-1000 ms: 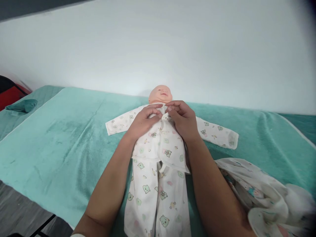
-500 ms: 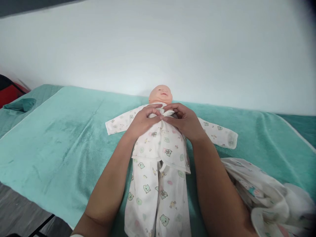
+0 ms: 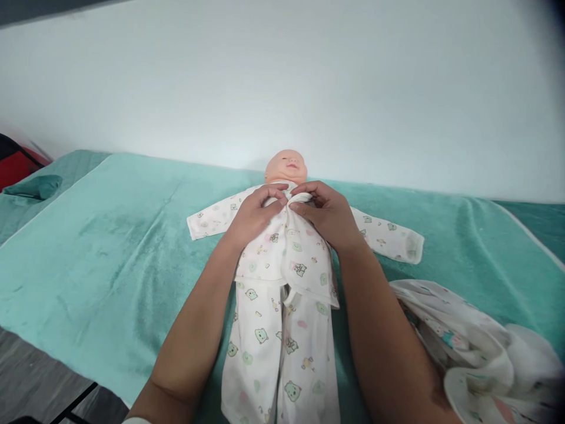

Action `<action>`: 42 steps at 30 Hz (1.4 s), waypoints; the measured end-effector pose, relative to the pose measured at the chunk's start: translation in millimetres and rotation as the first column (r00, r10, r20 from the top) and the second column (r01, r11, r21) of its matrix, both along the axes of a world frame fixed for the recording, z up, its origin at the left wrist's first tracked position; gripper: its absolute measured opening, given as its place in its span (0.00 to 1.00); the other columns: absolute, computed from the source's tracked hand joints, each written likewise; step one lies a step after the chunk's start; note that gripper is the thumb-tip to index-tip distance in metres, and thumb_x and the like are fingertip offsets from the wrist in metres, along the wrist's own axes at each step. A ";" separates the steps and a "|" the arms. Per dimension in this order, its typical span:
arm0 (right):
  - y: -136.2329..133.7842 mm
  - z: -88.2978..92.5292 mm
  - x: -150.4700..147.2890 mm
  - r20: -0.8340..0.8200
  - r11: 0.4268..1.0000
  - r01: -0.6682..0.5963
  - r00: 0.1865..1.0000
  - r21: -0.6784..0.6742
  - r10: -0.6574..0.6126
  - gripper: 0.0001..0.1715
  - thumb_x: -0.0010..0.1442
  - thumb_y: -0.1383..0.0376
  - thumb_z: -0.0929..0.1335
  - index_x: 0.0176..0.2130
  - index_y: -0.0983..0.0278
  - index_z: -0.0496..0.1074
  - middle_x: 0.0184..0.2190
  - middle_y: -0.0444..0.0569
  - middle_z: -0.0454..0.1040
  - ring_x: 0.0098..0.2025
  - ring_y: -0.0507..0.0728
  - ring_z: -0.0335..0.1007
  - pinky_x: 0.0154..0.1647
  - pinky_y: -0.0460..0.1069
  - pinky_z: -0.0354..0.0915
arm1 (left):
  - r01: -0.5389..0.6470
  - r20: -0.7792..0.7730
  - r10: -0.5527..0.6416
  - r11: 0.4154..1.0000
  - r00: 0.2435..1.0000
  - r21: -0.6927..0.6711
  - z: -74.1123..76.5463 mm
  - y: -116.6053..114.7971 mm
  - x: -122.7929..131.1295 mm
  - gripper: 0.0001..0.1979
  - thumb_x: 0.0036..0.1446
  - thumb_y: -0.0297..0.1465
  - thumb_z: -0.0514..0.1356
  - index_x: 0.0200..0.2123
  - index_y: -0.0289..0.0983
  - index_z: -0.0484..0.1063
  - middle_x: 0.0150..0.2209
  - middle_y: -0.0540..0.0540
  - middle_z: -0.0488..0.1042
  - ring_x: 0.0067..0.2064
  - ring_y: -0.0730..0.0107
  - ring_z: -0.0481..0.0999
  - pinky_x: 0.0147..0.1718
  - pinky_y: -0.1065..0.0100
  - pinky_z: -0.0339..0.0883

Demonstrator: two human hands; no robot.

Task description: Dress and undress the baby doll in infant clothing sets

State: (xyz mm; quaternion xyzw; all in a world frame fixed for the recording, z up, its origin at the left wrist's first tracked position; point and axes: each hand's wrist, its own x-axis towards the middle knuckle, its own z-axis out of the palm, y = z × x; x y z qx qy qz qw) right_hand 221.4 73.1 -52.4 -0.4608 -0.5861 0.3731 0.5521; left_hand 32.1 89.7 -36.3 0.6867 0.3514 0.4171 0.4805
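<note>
A baby doll lies on its back, its head toward the wall. It wears a white printed baby shirt with both sleeves spread out, and matching trousers. At the upper chest, my left hand pinches the shirt's front edge between thumb and fingers. Opposite it, my right hand grips the other front edge, which is folded up near the neckline. The fingertips of both hands almost meet at the front opening. Any fastener there is too small or covered to make out.
Beneath the doll is a green towel-like sheet on a table against a white wall. Crumpled printed baby clothes lie at the right beside my forearm. A red and black item stands at the far left.
My right thumb and fingers have shifted slightly at the shirt's front edge, and the folded flap lies a little differently. The whole view has moved slightly; the doll stays in place.
</note>
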 end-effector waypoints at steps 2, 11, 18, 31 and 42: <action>0.1 -0.3 0.7 -0.030 1.000 -0.021 0.999 0.012 0.021 0.13 0.53 0.61 0.77 0.40 0.59 0.79 0.36 0.43 0.78 0.36 0.54 0.69 0.38 0.50 0.64 | -0.003 -0.002 0.003 1.000 1.000 0.001 0.2 -0.2 0.1 0.03 0.64 0.32 0.61 0.37 0.41 0.74 0.63 0.47 0.74 0.67 0.59 0.70 0.70 0.53 0.58; -0.9 -0.6 0.9 -0.053 0.998 -0.018 0.998 0.059 0.021 0.11 0.54 0.63 0.76 0.40 0.58 0.78 0.40 0.45 0.80 0.42 0.57 0.74 0.44 0.52 0.68 | -0.030 0.009 0.030 0.998 1.000 0.053 -1.5 -0.8 4.1 0.08 0.65 0.35 0.63 0.46 0.41 0.75 0.61 0.45 0.75 0.66 0.61 0.71 0.67 0.59 0.61; -1.8 1.6 -4.0 -0.063 0.998 0.052 0.997 0.032 -0.050 0.12 0.52 0.63 0.77 0.39 0.58 0.77 0.40 0.44 0.80 0.42 0.56 0.74 0.44 0.52 0.69 | -0.020 -0.071 0.030 0.990 0.997 0.139 -0.2 -1.5 4.1 0.07 0.65 0.37 0.63 0.44 0.42 0.76 0.62 0.46 0.74 0.68 0.60 0.69 0.68 0.57 0.60; -14.3 -5.1 -9.7 -0.165 0.979 0.184 0.972 0.089 -0.167 0.16 0.53 0.54 0.76 0.37 0.56 0.72 0.36 0.47 0.76 0.35 0.57 0.71 0.38 0.53 0.70 | -0.097 -0.261 0.237 0.885 0.936 0.456 -4.9 -13.0 11.2 0.07 0.67 0.37 0.60 0.44 0.41 0.74 0.58 0.43 0.77 0.64 0.58 0.72 0.65 0.56 0.63; -75.5 -12.8 -25.1 0.301 0.925 0.173 0.911 0.337 -0.280 0.11 0.68 0.62 0.65 0.48 0.55 0.74 0.51 0.50 0.77 0.57 0.62 0.69 0.63 0.61 0.62 | -0.058 -0.220 0.167 0.900 0.961 0.431 -13.0 -51.3 -9.9 0.07 0.68 0.34 0.59 0.42 0.42 0.78 0.63 0.44 0.73 0.69 0.60 0.66 0.70 0.51 0.57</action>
